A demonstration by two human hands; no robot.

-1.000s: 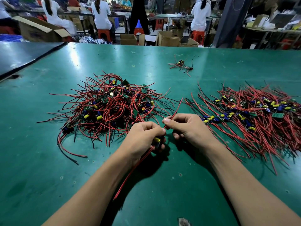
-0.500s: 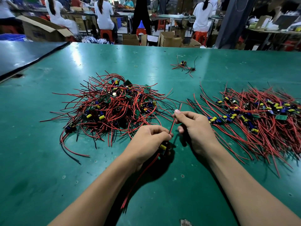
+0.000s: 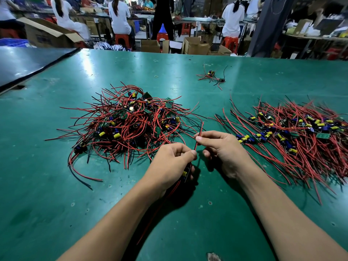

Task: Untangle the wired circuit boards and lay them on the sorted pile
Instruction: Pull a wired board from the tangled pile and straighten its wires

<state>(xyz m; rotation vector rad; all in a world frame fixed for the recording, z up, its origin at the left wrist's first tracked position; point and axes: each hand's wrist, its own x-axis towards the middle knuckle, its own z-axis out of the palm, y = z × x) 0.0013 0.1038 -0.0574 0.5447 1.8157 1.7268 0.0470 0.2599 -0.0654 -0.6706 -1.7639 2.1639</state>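
A tangled heap of small circuit boards with red and black wires [image 3: 131,123] lies left of centre on the green table [image 3: 56,185]. The sorted pile [image 3: 293,136], its wires combed one way, lies at the right. My left hand [image 3: 173,164] grips one circuit board with a yellow capacitor [image 3: 185,174], and its red wires trail back toward me. My right hand [image 3: 220,147] pinches that board's upper red wire [image 3: 199,136] between thumb and forefinger, just above the left hand. Both hands hover in front of the gap between the two piles.
A small separate clump of wired boards [image 3: 211,76] lies farther back on the table. A dark mat [image 3: 28,63] covers the back left corner. Beyond the far edge stand cardboard boxes [image 3: 195,46], red stools and seated people at other benches.
My right hand has slid up along the red wire, away from my left hand, drawing it straighter. My left hand keeps its grip on the board.
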